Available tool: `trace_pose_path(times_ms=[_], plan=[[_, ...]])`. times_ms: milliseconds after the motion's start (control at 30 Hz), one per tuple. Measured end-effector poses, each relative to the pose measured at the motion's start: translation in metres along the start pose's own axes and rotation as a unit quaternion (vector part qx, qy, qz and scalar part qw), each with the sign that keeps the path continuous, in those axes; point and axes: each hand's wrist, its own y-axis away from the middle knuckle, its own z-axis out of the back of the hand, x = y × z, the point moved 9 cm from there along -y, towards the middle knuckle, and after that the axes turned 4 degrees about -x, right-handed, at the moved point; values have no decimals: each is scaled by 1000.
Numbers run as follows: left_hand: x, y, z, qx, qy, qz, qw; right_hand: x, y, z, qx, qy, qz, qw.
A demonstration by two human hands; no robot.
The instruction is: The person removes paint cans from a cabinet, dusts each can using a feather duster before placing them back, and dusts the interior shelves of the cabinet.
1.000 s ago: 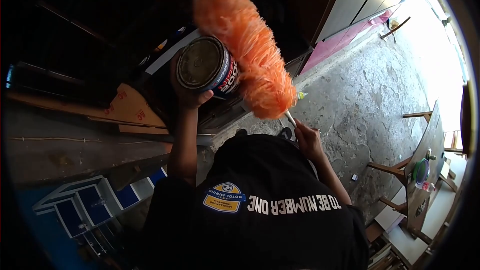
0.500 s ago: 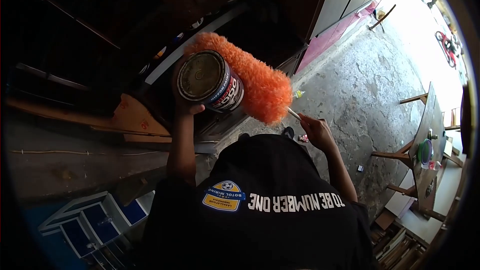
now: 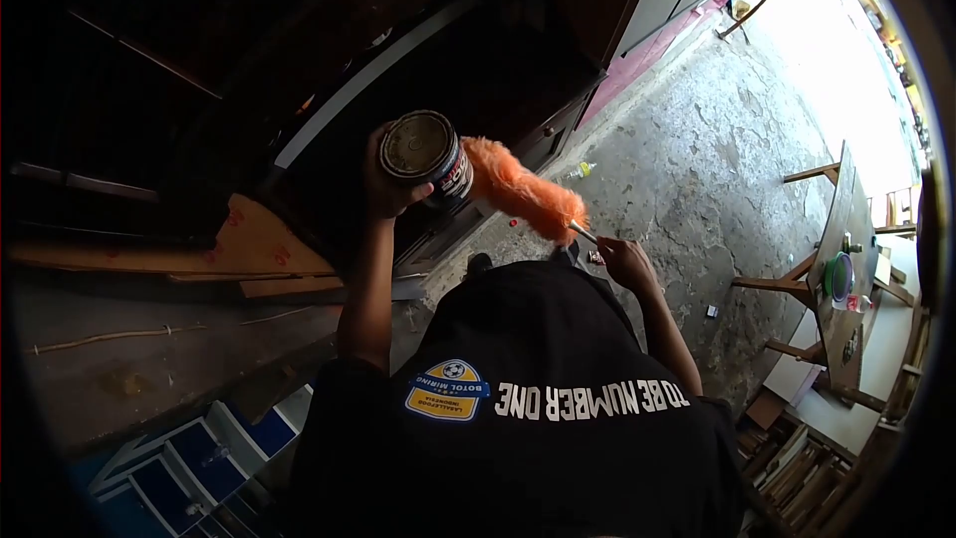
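Note:
A paint can with a dirty, rusty-looking lid is held up by my left hand, whose thumb shows along the can's lower side. The other fingers are mostly hidden behind it. My right hand is closed round the thin handle of a fluffy orange duster. The duster head slants up to the left, and its far end meets the can's right side in view; part of it is hidden behind the can. Behind both is a dark cabinet.
Loose wooden boards jut out at the left. Blue-and-white drawers stand at lower left. Along the right is a wooden table with a green-rimmed basin. A plastic bottle lies on the cracked concrete floor.
The can has moved slightly right and down in view. The duster has swung lower, its head now behind the can's right side instead of reaching above it.

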Motion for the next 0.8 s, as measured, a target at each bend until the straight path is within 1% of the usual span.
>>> trace_pose_path(times_ms=[33, 67, 100, 133, 200, 233, 300, 333, 367, 400, 533, 600, 633, 700, 733, 800], plan=[[15, 1, 4, 0, 2, 5, 1000, -22, 3, -12, 2, -7, -10, 1000], [32, 1, 10, -17, -27, 18, 999, -33, 9, -19, 3, -12, -20, 1000], [48, 1, 16, -36, -57, 30, 997, -36, 20, -16, -27, -20, -56, 998], [58, 1, 18, -39, -54, 34, 997, -44, 27, -22, -23, -17, -58, 998], [87, 6, 29, -67, -148, 87, 983, -67, 44, -28, -55, -67, -96, 992], [105, 9, 35, -68, -147, 93, 982, -74, 52, -33, -51, -64, -100, 992], [129, 11, 48, -86, -184, 68, 977, -85, 65, -34, -85, -128, -130, 980], [140, 14, 54, -86, -183, 71, 977, -85, 67, -34, -83, -127, -132, 980], [153, 18, 60, -86, -202, 85, 972, -91, 73, -34, -73, -127, -163, 976], [158, 20, 63, -87, -221, 99, 966, -96, 78, -36, -63, -127, -195, 971], [176, 37, 74, -67, -268, 120, 954, -103, 84, -34, -74, -121, -194, 971], [187, 49, 81, -93, -173, 137, 971, -109, 85, -39, -46, -124, -223, 966], [191, 55, 83, -94, -173, 138, 971, -108, 84, -39, -45, -123, -223, 966], [190, 70, 86, -103, -248, 108, 957, -104, 83, -38, -52, -126, -212, 968], [191, 79, 81, -106, -249, 110, 956, -105, 82, -38, -48, -125, -211, 968], [189, 100, 81, -228, -300, 117, 919, -110, 77, -41, -30, -128, -225, 966]])
